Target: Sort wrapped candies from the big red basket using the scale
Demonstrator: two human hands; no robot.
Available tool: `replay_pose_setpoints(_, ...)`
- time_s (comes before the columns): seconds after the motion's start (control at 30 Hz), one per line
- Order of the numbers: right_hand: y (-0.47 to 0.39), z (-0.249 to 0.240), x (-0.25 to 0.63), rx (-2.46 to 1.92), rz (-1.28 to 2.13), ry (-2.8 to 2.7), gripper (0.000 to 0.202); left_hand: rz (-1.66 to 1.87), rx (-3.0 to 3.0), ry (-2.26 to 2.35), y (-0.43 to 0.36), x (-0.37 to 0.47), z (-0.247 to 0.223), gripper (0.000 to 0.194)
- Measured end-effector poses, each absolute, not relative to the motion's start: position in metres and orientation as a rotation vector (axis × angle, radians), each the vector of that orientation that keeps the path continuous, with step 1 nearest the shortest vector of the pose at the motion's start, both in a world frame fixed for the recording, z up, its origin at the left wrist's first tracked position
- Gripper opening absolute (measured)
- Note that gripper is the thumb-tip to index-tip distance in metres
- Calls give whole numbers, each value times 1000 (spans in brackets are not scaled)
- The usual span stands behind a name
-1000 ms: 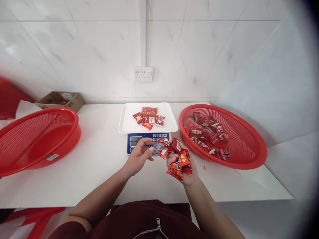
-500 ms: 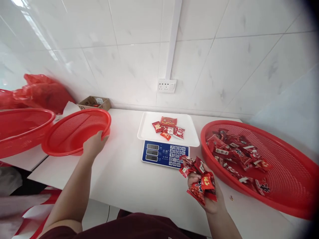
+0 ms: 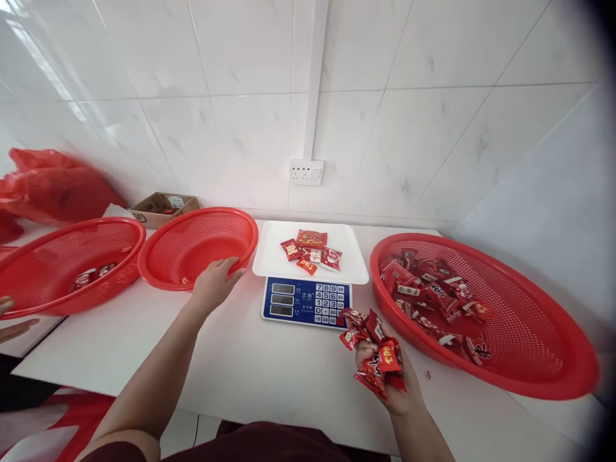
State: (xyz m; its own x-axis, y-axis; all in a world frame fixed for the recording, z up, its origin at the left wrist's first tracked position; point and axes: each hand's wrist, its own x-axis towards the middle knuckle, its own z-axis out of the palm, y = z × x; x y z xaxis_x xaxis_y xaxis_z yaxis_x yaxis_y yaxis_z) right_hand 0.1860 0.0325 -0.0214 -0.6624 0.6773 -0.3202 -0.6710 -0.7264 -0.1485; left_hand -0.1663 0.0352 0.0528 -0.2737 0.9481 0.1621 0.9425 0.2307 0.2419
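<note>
My left hand (image 3: 217,282) grips the near right rim of a round red plastic basket (image 3: 192,224), which holds only a small bit or two at its bottom. In my right hand (image 3: 399,394) is a bunch of red snack packets (image 3: 373,359), held in front of the scale's keypad. A blue digital scale (image 3: 307,301) stands between my hands, and its white tray (image 3: 269,256) carries several snack packets (image 3: 312,250). To the right of my right hand, a larger red basket (image 3: 539,321) contains many loose packets (image 3: 437,292).
Another person's hand (image 3: 8,321) is by a third red basket (image 3: 135,256) at the left, with some packets inside. Behind are a cardboard box (image 3: 144,215) and a red plastic bag (image 3: 58,186). A wall socket (image 3: 307,172) is above the table (image 3: 226,359).
My left hand has drawn the round basket to the right, close to the scale's tray. The leftmost basket has come closer beside it, and another person's hand now shows. My right hand keeps its packets.
</note>
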Motion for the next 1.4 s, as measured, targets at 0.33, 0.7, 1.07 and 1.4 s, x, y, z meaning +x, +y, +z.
replay_pose_setpoints(0.33, 29, -50, 191, -389, 2345, 57, 28, 682, 2180, 1943, 118, -104, 58, 35)
replay_pose_setpoints(0.7, 32, -64, 197, -442, 2249, -49, 22, 777, 2039, 1999, 156, -100, 60, 42)
replay_pose_setpoints(1.07, 31, -66, 196, -478, 2254, -105, 19, 878, 2035, 2349, 110, -169, 92, 33)
replay_pose_setpoints(1.4, 27, -66, 194, -505, 2201, -27, 21, 345, 2620, 1628, 125, -67, 54, 24)
